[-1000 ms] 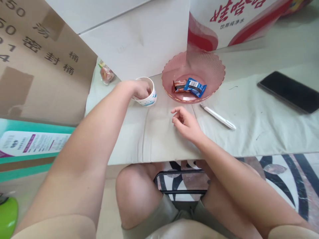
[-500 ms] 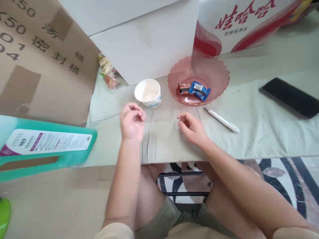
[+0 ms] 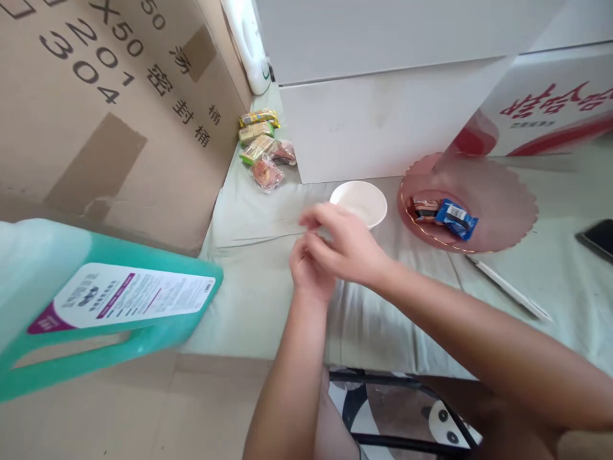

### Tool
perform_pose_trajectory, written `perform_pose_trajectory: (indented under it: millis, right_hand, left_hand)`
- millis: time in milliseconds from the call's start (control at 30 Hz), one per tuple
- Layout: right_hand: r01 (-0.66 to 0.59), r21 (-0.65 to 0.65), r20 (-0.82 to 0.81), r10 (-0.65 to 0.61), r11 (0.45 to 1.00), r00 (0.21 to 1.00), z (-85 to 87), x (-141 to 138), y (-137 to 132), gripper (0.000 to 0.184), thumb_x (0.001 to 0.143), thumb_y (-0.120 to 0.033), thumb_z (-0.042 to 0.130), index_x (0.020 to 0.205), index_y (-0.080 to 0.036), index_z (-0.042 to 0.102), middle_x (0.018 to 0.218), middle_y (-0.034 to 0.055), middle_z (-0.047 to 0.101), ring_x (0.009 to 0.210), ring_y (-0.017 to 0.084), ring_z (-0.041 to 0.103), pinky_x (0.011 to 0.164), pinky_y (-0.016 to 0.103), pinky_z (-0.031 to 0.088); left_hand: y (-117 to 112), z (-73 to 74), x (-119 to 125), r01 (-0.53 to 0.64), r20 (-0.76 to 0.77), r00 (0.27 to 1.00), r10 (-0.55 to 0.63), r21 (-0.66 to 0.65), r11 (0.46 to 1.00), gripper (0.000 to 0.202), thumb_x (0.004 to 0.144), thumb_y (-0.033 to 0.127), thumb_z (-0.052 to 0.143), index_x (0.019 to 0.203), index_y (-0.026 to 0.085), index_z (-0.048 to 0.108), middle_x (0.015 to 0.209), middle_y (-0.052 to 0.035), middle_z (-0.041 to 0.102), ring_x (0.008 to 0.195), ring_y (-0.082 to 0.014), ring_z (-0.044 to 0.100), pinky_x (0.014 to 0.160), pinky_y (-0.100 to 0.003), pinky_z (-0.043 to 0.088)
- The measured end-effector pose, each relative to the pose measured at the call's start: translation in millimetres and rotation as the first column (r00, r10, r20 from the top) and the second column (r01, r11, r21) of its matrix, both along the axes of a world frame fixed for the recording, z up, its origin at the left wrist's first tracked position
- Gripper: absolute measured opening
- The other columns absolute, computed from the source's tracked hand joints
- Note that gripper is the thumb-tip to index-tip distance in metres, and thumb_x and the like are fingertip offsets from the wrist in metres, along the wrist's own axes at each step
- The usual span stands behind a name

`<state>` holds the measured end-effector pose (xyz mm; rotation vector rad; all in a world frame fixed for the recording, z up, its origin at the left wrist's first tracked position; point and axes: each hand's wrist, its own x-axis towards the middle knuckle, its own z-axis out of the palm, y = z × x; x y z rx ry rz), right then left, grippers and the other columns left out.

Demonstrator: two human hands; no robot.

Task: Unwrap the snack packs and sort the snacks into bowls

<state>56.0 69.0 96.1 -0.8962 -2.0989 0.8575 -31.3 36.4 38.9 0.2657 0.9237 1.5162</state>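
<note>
My right hand reaches across and overlaps my left hand above the cloth. Its fingers are bent but spread from the thumb, a little blurred, and I see nothing between them. The fingers of my left hand are curled and mostly covered by the right, so whether they hold anything cannot be made out. Just behind the hands stands a white paper cup, its lower part partly hidden by my right hand. To its right, a pink scalloped bowl holds a blue wrapped snack and a reddish-brown one.
Left stand a large cardboard carton and a green jug. Wrapped snacks lie beside a white box, with a white bottle behind. On the right are a white pen, a black phone and a red-and-white box.
The hands were apart; my right hand has moved left onto the left one. The camera has turned left, so the table things appear farther right, and the white bottle has come into view.
</note>
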Motion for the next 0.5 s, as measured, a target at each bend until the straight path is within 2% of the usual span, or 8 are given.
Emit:
perform_pose_trajectory:
  millis: [133,167,267,300,367,400,433,500]
  right_hand:
    - [-0.028,0.086,0.326,-0.002,0.996,0.945,11.2,-103.7,82.2,0.035,0.095,-0.023,0.050,0.129,-0.020,0.059,0.132,0.0107,0.060,0.132,0.034,0.054,0.107,0.052,0.046]
    - [0.004,0.068,0.387,-0.030,0.998,0.922,9.7,-127.0,104.3,0.038,0.098,-0.027,0.048,0.134,-0.021,0.057,0.136,0.0105,0.057,0.136,0.035,0.051,0.110,0.055,0.045]
    - [0.107,0.021,0.470,-0.104,0.994,0.876,-0.8,-182.6,166.7,0.046,0.093,-0.026,0.061,0.138,-0.018,0.053,0.148,0.0153,0.049,0.143,0.042,0.045,0.115,0.065,0.037]
    - [0.134,0.020,0.490,-0.127,0.991,0.862,-5.2,-196.0,185.2,0.046,0.095,-0.026,0.058,0.140,-0.016,0.052,0.150,0.0151,0.046,0.146,0.042,0.041,0.116,0.066,0.034]
    - [0.154,0.038,0.525,-0.151,0.987,0.838,-14.0,-215.9,218.4,0.048,0.102,-0.025,0.033,0.146,-0.013,0.048,0.152,0.0123,0.038,0.153,0.041,0.030,0.113,0.066,0.027]
    - [0.160,0.057,0.533,-0.166,0.985,0.829,-18.3,-223.0,233.2,0.051,0.102,-0.026,0.029,0.149,-0.013,0.046,0.154,0.0117,0.035,0.154,0.042,0.026,0.111,0.067,0.026]
    - [0.170,0.074,0.538,-0.183,0.983,0.823,-22.7,-228.3,247.0,0.052,0.102,-0.029,0.034,0.151,-0.014,0.045,0.157,0.0122,0.033,0.154,0.044,0.024,0.110,0.069,0.026]
    - [0.205,0.078,0.532,-0.215,0.976,0.819,-31.6,-235.0,271.8,0.062,0.095,-0.038,0.062,0.153,-0.020,0.047,0.162,0.0143,0.031,0.154,0.051,0.020,0.111,0.076,0.027]
  left_hand:
    - [2.2,-5.5,-13.2,-0.075,0.063,0.995,0.081,-0.096,0.993,0.020,0.071,0.032,0.054,0.069,0.023,0.035,0.063,0.0034,0.027,0.053,-0.0121,0.033,0.055,-0.027,0.035]
    - [3.3,-7.1,-14.1,-0.073,0.096,0.992,0.086,-0.130,0.989,0.019,0.068,0.030,0.054,0.068,0.023,0.036,0.062,0.0038,0.026,0.052,-0.0116,0.030,0.054,-0.027,0.033]
    - [8.4,-13.7,-11.4,-0.073,0.153,0.982,0.109,-0.228,0.971,0.016,0.064,0.032,0.057,0.068,0.024,0.044,0.061,0.0032,0.032,0.052,-0.0122,0.032,0.054,-0.028,0.033]
    - [10.3,-15.2,-9.3,-0.075,0.161,0.979,0.122,-0.268,0.960,0.017,0.062,0.033,0.059,0.067,0.024,0.045,0.060,0.0028,0.034,0.053,-0.0128,0.033,0.055,-0.029,0.033]
    - [14.3,-13.7,-4.7,-0.066,0.178,0.974,0.136,-0.354,0.933,0.021,0.058,0.037,0.061,0.064,0.025,0.045,0.059,0.0014,0.037,0.055,-0.0151,0.038,0.057,-0.031,0.036]
    - [16.4,-10.1,-2.8,-0.048,0.196,0.972,0.130,-0.378,0.925,0.023,0.056,0.040,0.061,0.063,0.025,0.045,0.059,-0.0001,0.040,0.058,-0.0174,0.043,0.059,-0.033,0.038]
    - [18.7,-4.7,-1.4,-0.028,0.214,0.970,0.119,-0.384,0.923,0.024,0.055,0.044,0.061,0.063,0.026,0.047,0.060,-0.0022,0.045,0.063,-0.0207,0.051,0.061,-0.036,0.041]
    - [24.1,8.5,-0.7,0.046,0.249,0.967,0.044,-0.343,0.938,0.028,0.051,0.050,0.061,0.065,0.027,0.052,0.071,-0.0077,0.059,0.084,-0.0294,0.064,0.070,-0.042,0.047]
